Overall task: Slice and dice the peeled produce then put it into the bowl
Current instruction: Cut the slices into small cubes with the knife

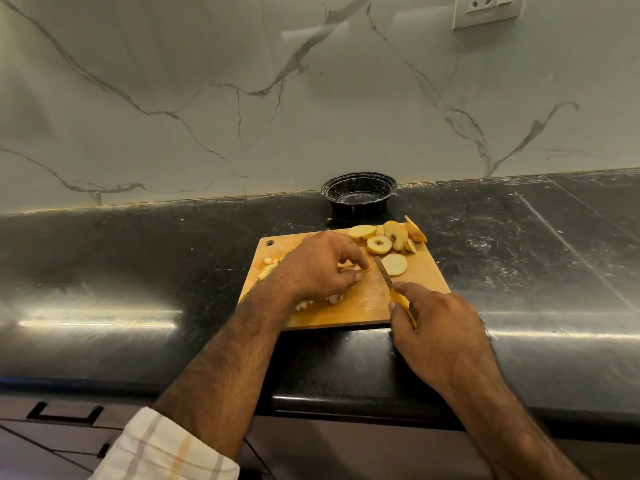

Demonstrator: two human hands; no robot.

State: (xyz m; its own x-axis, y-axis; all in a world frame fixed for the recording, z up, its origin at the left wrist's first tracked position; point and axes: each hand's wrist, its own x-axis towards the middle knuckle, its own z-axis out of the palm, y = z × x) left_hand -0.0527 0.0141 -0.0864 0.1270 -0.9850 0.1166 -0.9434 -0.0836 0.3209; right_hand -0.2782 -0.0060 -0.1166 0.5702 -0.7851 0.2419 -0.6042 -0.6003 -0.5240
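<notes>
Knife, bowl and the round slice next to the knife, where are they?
knife [383, 271]: head view, on its blade.
bowl [358, 186]: head view, on its far rim.
round slice [394, 264]: head view, on its flat top.

Bowl [358, 195] behind cutting board [420, 282]; slices [388, 239] far right, seemingly dice [270, 266] left.

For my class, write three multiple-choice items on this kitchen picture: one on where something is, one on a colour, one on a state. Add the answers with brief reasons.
1. Where is the round black bowl?
A. On the wooden cutting board
B. On the dark counter behind the board
C. In the left hand

2. What colour is the small knife's handle?
A. Yellow
B. Red
C. Black

3. What does the bowl hold?
A. Diced pieces
B. Round slices
C. No produce

Answers: B, it stands beyond the rectangular wooden cutting board, by the wall; A, yellow shows within the right hand; C, the round slices lie on the board.
</notes>
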